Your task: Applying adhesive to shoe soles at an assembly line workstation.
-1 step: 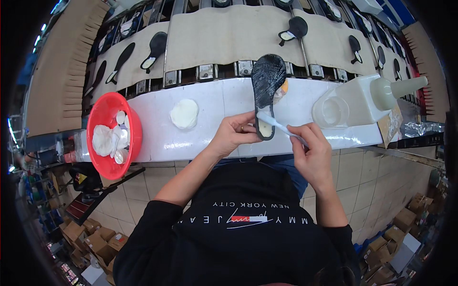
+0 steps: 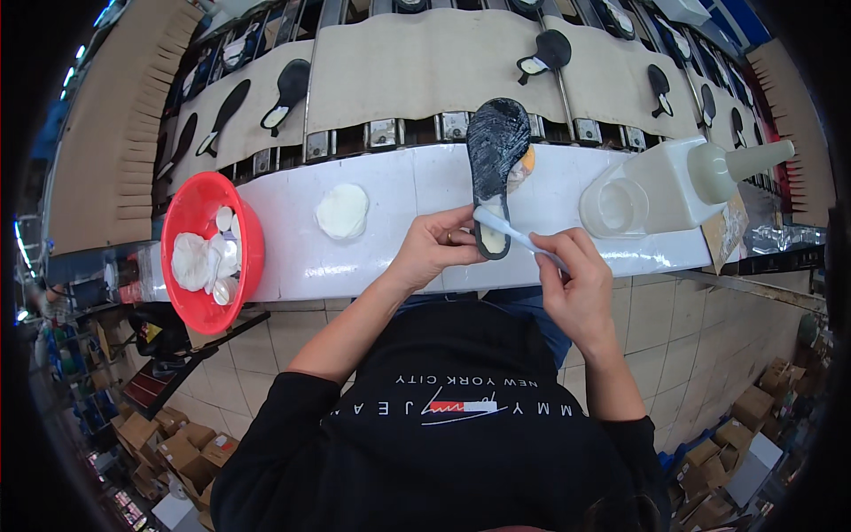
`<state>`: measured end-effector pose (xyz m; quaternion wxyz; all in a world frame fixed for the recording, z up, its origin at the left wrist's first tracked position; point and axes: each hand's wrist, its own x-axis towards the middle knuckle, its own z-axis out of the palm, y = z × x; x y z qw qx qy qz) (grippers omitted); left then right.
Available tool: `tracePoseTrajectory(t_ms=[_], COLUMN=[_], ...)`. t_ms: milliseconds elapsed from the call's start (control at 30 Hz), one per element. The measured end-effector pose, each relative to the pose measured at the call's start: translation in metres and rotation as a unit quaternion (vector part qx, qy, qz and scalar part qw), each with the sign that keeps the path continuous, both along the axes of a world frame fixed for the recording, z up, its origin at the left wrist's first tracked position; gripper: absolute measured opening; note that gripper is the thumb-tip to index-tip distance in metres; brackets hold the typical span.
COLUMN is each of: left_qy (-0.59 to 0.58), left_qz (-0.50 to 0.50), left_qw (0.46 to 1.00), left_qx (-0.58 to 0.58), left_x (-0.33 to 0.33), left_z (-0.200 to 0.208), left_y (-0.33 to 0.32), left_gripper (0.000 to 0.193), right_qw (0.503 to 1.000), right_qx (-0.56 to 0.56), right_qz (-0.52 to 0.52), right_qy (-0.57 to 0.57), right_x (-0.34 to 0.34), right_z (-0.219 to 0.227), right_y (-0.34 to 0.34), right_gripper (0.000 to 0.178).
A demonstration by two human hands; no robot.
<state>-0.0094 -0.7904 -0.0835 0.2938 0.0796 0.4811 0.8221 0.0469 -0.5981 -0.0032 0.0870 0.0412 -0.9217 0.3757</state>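
Note:
A black shoe sole (image 2: 496,146) stands toe-away over the white table, its upper part streaked with a wet-looking sheen. Pale cream material fills the recess at its heel. My left hand (image 2: 439,242) pinches the heel end from the left side, fingers closed on its edge. Held between thumb and fingers of my right hand (image 2: 576,275), a light-blue toothbrush-like brush (image 2: 510,229) crosses the sole. Its head touches the sole just above the pale heel recess; the bristles are hidden.
A red basin (image 2: 251,266) with white cloth and small containers stands left. Near it lies a round white pad (image 2: 342,211). At right are a clear cup (image 2: 618,208) and a large spouted bottle (image 2: 678,191). Beyond the table runs a beige conveyor (image 2: 417,66) carrying several soles.
The brush head has shifted slightly left along the sole, and my right hand has moved a little with it. My left hand keeps its hold on the heel end.

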Motion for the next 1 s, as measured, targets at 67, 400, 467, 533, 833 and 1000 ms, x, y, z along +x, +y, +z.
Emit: tracePoseTrajectory(t_ms=[67, 400, 467, 533, 833, 1000], left_qy=[0.026, 0.045, 0.048, 0.034, 0.069, 0.068], left_qz=[0.022, -0.004, -0.010, -0.014, -0.017, 0.019], left_qw=[0.999, 0.998, 0.997, 0.998, 0.997, 0.997], left_qx=[-0.020, -0.044, -0.054, -0.053, -0.041, -0.012], left_x=[-0.001, -0.010, -0.011, -0.010, -0.012, -0.008], left_z=[-0.005, 0.004, 0.005, 0.012, 0.017, 0.017], left_y=[-0.004, -0.022, -0.025, -0.026, -0.034, -0.027], left_gripper=[0.054, 0.060, 0.060, 0.059, 0.058, 0.056], right_qw=[0.999, 0.983, 0.978, 0.972, 0.967, 0.982], right_qx=[-0.020, -0.120, -0.126, -0.131, -0.182, -0.155], right_qz=[0.008, 0.130, 0.159, 0.185, 0.166, 0.103], right_qy=[-0.027, -0.050, -0.056, -0.061, -0.066, -0.015], right_x=[0.004, -0.006, -0.005, -0.006, -0.003, 0.008], right_z=[0.003, 0.010, 0.013, 0.017, 0.012, 0.001], right_y=[-0.003, 0.008, 0.014, 0.015, 0.023, 0.005], right_gripper=[0.020, 0.022, 0.021, 0.021, 0.021, 0.022])
